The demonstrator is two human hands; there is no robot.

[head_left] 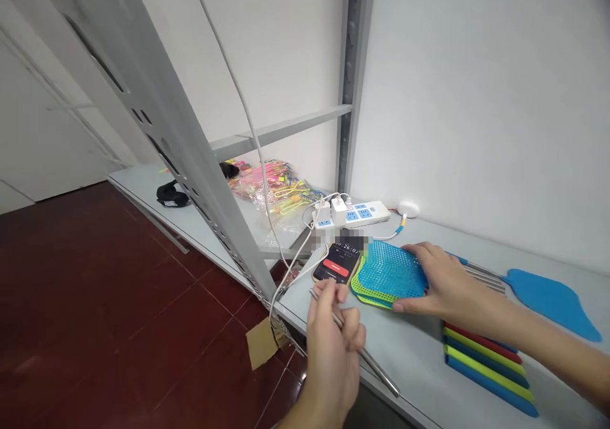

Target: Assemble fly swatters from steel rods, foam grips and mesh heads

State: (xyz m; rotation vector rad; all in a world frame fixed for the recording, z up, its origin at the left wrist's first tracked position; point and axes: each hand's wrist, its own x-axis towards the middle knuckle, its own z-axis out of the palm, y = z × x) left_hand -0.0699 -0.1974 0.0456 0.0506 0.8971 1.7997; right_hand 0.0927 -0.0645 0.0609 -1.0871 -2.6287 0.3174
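My left hand [333,337] is closed around thin metal rods [376,365] that stick out over the front edge of the grey shelf [419,353]. My right hand [441,283] lies flat, fingers spread, on a stack of mesh fly-swatter heads [388,270], a blue one on top with green and yellow beneath. A phone [336,265] with a red button on its screen lies just left of the stack.
A white power strip [355,213] with chargers sits at the back by the wall. Coloured handles [486,365] lie stacked at the right front, a blue swatter part [553,299] farther right. A bag of colourful items [276,187] lies on the left shelf behind a slanted metal post [190,162].
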